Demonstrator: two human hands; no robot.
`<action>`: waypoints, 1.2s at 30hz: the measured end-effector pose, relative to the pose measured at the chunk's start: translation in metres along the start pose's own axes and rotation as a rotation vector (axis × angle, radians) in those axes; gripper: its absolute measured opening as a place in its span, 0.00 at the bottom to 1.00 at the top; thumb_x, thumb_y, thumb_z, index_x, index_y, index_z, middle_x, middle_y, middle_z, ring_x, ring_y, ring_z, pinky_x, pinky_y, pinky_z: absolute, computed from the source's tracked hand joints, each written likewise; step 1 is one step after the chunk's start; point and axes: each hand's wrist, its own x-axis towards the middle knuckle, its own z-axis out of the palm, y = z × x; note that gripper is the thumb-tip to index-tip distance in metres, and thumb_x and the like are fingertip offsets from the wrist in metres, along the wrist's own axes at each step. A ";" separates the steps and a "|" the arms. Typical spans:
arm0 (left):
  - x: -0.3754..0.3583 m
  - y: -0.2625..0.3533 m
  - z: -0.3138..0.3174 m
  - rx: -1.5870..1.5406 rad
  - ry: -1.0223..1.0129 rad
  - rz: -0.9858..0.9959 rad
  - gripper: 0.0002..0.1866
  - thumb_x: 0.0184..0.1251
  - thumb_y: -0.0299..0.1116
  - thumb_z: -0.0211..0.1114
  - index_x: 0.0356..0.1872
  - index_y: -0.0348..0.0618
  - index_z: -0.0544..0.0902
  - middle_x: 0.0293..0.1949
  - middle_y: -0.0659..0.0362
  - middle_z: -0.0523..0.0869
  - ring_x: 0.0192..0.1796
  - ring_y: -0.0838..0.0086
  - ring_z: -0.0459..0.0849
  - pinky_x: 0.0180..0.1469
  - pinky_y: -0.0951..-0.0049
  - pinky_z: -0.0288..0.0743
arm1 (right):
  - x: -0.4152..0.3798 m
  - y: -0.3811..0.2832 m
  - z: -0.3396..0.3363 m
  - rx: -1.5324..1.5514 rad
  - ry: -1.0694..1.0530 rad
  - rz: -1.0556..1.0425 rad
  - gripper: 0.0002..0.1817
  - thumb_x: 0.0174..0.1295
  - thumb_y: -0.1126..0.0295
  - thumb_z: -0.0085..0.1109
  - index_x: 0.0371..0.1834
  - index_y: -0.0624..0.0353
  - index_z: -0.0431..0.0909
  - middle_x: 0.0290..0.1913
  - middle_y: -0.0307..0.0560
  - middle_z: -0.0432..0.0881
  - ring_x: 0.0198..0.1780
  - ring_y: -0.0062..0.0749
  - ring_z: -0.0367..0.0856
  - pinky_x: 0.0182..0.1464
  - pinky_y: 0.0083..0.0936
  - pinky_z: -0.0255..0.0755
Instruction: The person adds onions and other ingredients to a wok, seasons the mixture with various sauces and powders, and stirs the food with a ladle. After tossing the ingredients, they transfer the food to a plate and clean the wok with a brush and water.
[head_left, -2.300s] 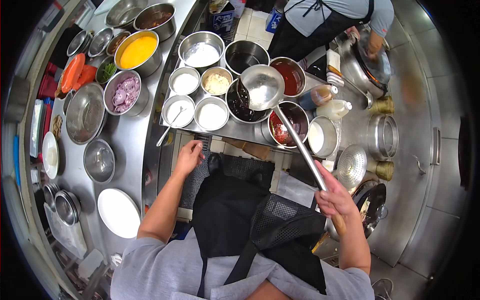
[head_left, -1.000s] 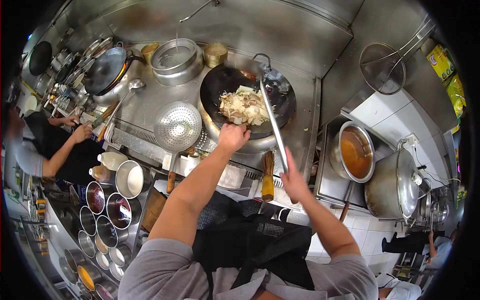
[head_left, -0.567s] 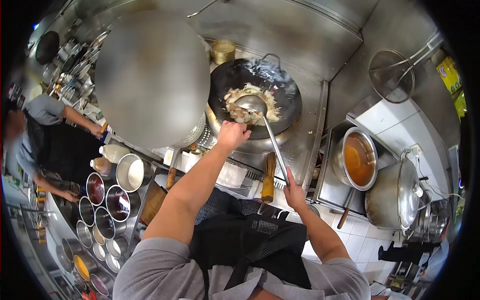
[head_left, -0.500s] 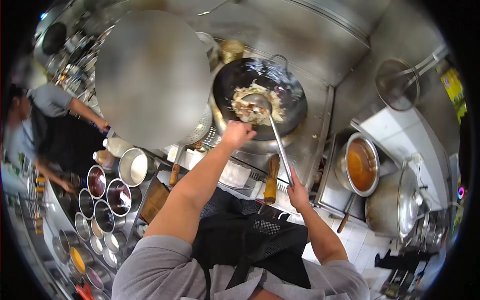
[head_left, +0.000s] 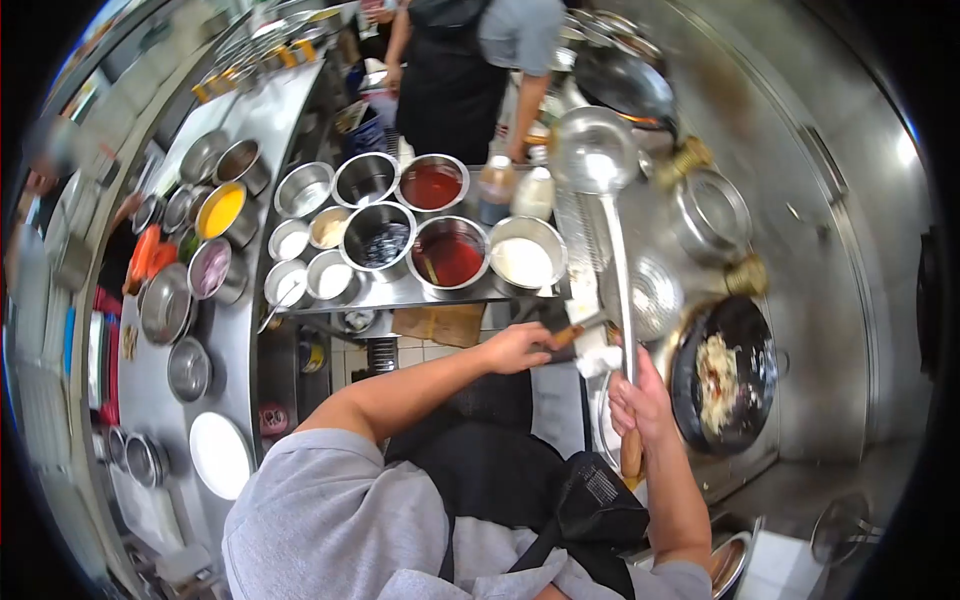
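Note:
My right hand (head_left: 642, 397) is wrapped round the lower shaft of a long metal ladle (head_left: 620, 270). The ladle's wooden end sticks out below my fist, and its round bowl is raised towards the back, near the sauce bottles. My left hand (head_left: 517, 347) has its fingers curled, right beside the wooden handle (head_left: 568, 334) of a perforated strainer (head_left: 652, 297). To the right of my right hand, the black wok (head_left: 757, 345) sits on the stove with shredded pale food (head_left: 717, 385) and some reddish-brown sauce in it.
Steel pots of red sauce (head_left: 450, 258), dark liquid (head_left: 378, 237) and white liquid (head_left: 523, 262) crowd the counter ahead. Behind them stands a co-worker (head_left: 455, 80) in a black apron. A white plate (head_left: 220, 456) lies on the left counter. An empty steel pot (head_left: 712, 212) stands beyond the wok.
My view has swung left from the wok to the sauce counter. The ladle has come out of the wok, still in my right hand. My left hand has left the wok's edge.

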 end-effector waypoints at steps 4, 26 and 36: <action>-0.108 -0.040 -0.061 -0.031 0.061 -0.266 0.13 0.66 0.35 0.67 0.48 0.41 0.83 0.44 0.52 0.87 0.46 0.62 0.87 0.51 0.64 0.80 | 0.126 0.002 0.060 0.248 -0.361 0.262 0.36 0.72 0.68 0.54 0.80 0.49 0.48 0.29 0.39 0.64 0.15 0.13 0.60 0.14 0.17 0.65; -0.321 -0.149 -0.123 -0.340 0.330 -0.790 0.15 0.62 0.31 0.65 0.51 0.42 0.83 0.39 0.56 0.88 0.44 0.66 0.88 0.50 0.67 0.80 | 0.379 0.052 0.226 -0.789 -0.182 0.460 0.46 0.63 0.82 0.49 0.83 0.44 0.41 0.27 0.45 0.74 0.18 0.24 0.71 0.18 0.28 0.71; -0.292 -0.151 -0.144 -0.290 0.164 -0.719 0.17 0.61 0.25 0.62 0.52 0.42 0.83 0.42 0.57 0.88 0.46 0.69 0.87 0.52 0.68 0.79 | 0.328 -0.004 0.237 -0.347 -0.224 0.409 0.44 0.69 0.77 0.49 0.83 0.36 0.39 0.27 0.40 0.67 0.17 0.19 0.65 0.17 0.23 0.69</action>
